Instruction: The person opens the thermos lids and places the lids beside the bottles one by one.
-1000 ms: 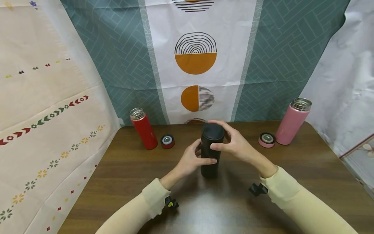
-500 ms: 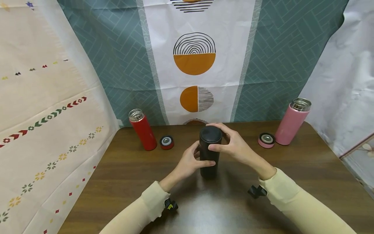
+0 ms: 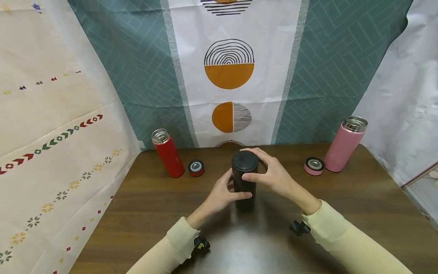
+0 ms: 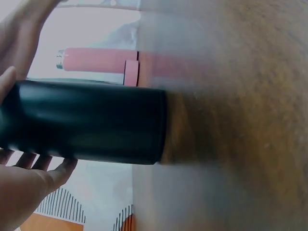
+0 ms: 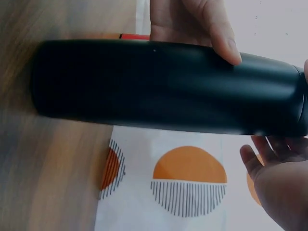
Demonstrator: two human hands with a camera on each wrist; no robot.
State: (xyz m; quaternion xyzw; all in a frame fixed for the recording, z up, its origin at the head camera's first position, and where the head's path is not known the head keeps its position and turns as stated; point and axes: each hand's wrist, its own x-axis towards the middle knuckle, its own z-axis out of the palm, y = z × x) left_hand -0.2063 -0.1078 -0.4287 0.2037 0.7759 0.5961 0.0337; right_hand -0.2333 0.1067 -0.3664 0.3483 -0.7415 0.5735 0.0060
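A black thermos (image 3: 244, 187) stands close to upright at the middle of the table, its black lid (image 3: 245, 161) on top. My left hand (image 3: 220, 196) grips the body from the left, thumb across the near side. Around the lid curl the fingers and thumb of my right hand (image 3: 273, 175), from the right. In the left wrist view the base of the black thermos (image 4: 96, 122) is at the wood. The right wrist view shows the thermos (image 5: 144, 86) with the left thumb on its side and right fingers at the lid end.
At back left stands an uncapped red thermos (image 3: 169, 158), its red lid (image 3: 196, 168) upside down beside it. An uncapped pink thermos (image 3: 343, 148) stands at back right next to its upturned pink lid (image 3: 314, 166). A patterned cloth (image 3: 229, 23) hangs behind the table (image 3: 137, 205).
The black thermos's top has shifted slightly left and toward me, both hands moving with it and keeping their hold. The other thermoses and lids stay put.
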